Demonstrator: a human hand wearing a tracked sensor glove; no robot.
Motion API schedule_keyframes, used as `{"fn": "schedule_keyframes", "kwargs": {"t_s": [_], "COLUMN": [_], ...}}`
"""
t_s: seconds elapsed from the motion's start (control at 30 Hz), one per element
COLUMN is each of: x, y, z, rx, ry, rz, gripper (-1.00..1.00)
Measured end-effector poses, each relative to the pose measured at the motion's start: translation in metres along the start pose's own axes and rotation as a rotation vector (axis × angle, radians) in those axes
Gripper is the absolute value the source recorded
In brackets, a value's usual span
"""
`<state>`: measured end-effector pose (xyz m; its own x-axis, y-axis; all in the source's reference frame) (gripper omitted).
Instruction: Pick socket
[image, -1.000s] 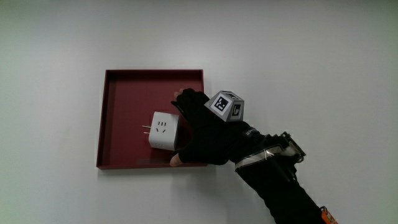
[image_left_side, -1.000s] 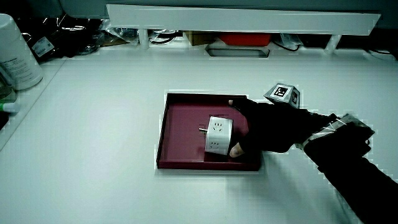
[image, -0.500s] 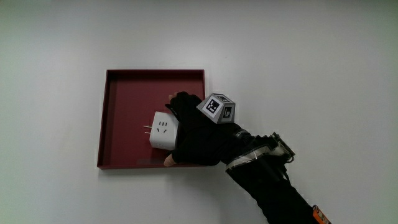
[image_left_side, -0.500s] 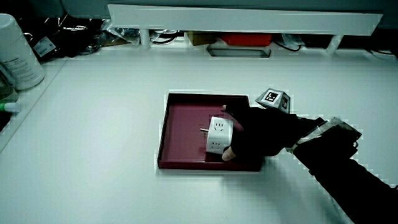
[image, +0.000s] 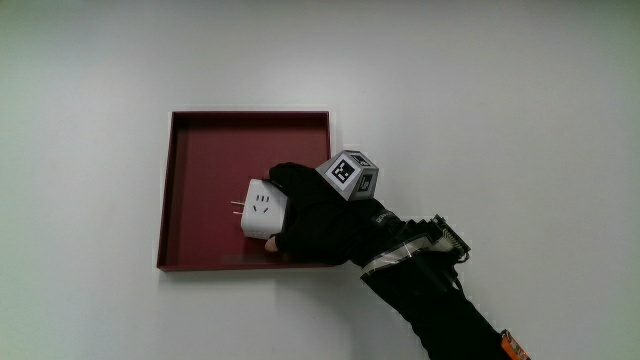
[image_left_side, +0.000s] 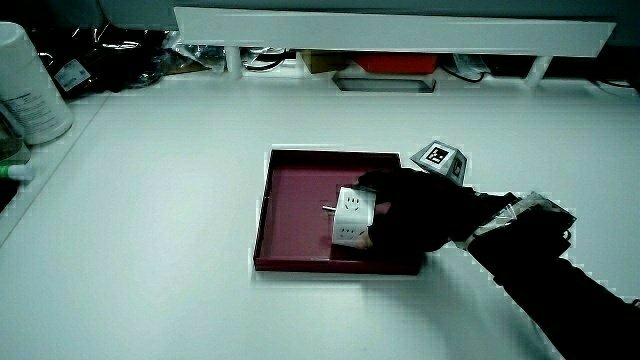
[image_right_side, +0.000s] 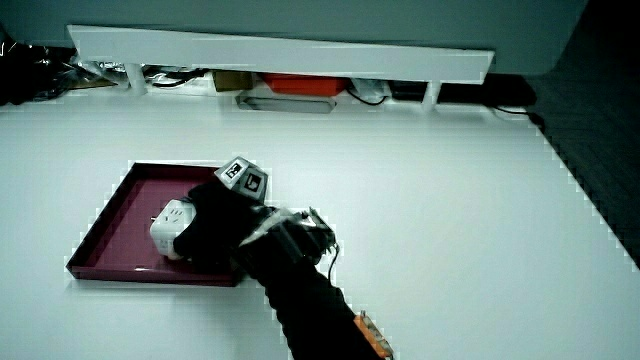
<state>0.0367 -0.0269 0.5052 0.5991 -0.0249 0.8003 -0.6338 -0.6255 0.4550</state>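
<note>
A white cube-shaped socket with metal prongs lies in a dark red square tray, close to the tray's rim nearest the person. The socket also shows in both side views. The gloved hand covers the socket's side, fingers curled around it from above and below. The patterned cube sits on the back of the hand. The black forearm runs from the hand toward the person. In both side views the hand wraps the socket inside the tray.
A low white partition stands at the table's edge farthest from the person, with cables and a red item under it. A white cylindrical container stands near a table corner, well away from the tray.
The hand slid further over the socket and its fingers closed around it. The socket has stayed in place in the tray.
</note>
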Motion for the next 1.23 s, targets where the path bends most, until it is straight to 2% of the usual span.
{"fn": "schedule_keyframes", "kwargs": {"t_s": [0.1,0.13,0.2,0.23,0.3,0.33,0.37,0.43,0.5,0.53,0.57,0.6,0.67,0.83,0.87,0.93,0.97,1.0,1.03,1.23], "x": [0.001,-0.005,0.001,0.0,-0.005,-0.002,0.001,0.001,0.0,-0.001,-0.005,-0.006,-0.008,-0.011,-0.014,-0.014,-0.016,-0.018,-0.02,-0.028], "y": [0.0,-0.003,0.0,-0.001,-0.004,-0.004,-0.002,-0.003,-0.006,-0.007,-0.011,-0.013,-0.017,-0.03,-0.035,-0.042,-0.046,-0.051,-0.056,-0.084], "z": [0.0,0.003,0.0,0.001,0.002,0.002,0.001,0.002,0.006,0.008,0.011,0.014,0.018,0.032,0.037,0.043,0.048,0.052,0.056,0.08], "rx": [0.01,0.026,0.023,0.04,0.033,0.057,0.048,0.055,0.064,0.007,0.067,0.071,0.019,0.045,0.044,0.066,0.064,0.068,0.073,0.093], "ry": [-0.01,-0.002,-0.01,-0.029,-0.005,-0.034,-0.012,-0.027,-0.004,0.049,-0.01,-0.016,0.043,0.063,0.07,0.091,0.087,0.125,0.102,0.144], "rz": [-0.001,0.008,0.004,0.0,0.035,0.022,0.029,0.042,0.051,0.078,0.069,0.075,0.107,0.161,0.147,0.201,0.182,0.215,0.189,0.167], "gripper": [0.83,0.89,1.0,1.0,1.0,1.0,1.0,1.0,1.0,1.0,1.0,1.0,1.0,1.0,1.0,1.0,1.0,1.0,1.0,1.0]}}
